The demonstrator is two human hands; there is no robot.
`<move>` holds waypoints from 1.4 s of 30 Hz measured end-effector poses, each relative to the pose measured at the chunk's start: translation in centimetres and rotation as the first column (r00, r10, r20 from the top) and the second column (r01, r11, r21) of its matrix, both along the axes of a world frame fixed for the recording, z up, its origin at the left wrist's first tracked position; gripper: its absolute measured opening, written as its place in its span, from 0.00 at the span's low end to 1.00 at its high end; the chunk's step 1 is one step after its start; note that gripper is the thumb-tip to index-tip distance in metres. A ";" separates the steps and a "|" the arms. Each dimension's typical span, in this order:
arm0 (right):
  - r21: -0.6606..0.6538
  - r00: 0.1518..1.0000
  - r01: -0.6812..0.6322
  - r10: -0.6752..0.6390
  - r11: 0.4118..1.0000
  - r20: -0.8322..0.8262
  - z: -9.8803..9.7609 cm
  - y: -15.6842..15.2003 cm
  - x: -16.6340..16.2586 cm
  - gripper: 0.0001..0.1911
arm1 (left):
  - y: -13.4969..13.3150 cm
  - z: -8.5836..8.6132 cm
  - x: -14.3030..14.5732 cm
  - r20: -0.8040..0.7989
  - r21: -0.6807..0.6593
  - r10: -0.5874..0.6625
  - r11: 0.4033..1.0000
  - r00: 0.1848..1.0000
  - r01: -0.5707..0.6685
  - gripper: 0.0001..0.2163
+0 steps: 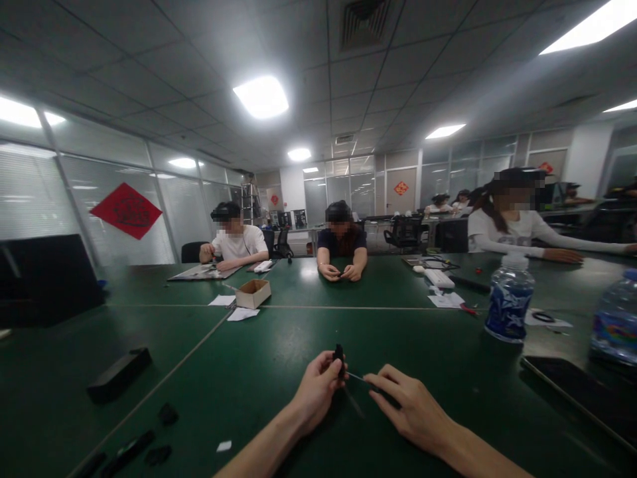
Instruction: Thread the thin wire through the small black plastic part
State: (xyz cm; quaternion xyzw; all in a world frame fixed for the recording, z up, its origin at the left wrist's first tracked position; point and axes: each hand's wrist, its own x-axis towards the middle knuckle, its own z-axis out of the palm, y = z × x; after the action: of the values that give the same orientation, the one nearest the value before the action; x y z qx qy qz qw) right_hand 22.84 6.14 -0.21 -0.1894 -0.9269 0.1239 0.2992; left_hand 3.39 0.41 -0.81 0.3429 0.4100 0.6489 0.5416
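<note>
Small black irregular piece [339,362] is clamped in left hand [319,384], left of separate right hand [407,406] pinching slender grey shaft [355,376].

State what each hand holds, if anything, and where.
Left hand: a small black piece, pinched below its upper end. Right hand: a thin tool, by the end away from that piece.
</note>
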 end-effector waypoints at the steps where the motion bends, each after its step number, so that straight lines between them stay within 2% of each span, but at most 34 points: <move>1: -0.001 1.000 0.006 -0.006 1.000 0.017 0.0 0.0 0.0 0.14 | 0.1 -0.2 -0.1 -0.002 0.000 -0.003 1.000 1.000 0.003 0.15; 7: 0.036 0.997 0.057 -0.058 0.998 0.041 -0.5 0.1 -0.1 0.14 | 0.8 -1.1 -0.2 -0.004 0.040 0.012 0.999 1.000 -0.011 0.15; 18: 0.032 1.000 -0.011 0.011 0.999 -0.007 -0.5 0.2 0.0 0.15 | 0.2 -0.2 0.0 0.020 0.030 -0.010 1.000 1.000 0.009 0.16; 30: 0.038 0.994 0.091 -0.093 0.995 0.065 -0.7 0.2 -0.2 0.14 | 0.4 -0.6 -0.2 0.057 0.020 -0.027 0.999 0.998 0.026 0.15; 42: 0.030 0.999 0.032 -0.034 0.999 0.043 -0.7 0.3 -0.2 0.14 | 0.5 -1.0 -0.3 0.026 0.029 -0.052 0.998 0.998 0.051 0.15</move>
State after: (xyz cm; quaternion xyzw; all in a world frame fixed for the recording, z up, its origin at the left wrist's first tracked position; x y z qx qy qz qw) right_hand 22.64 6.47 -0.95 -0.2030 -0.9316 0.1014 0.2839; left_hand 3.11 0.90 -1.78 0.3522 0.3846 0.6450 0.5586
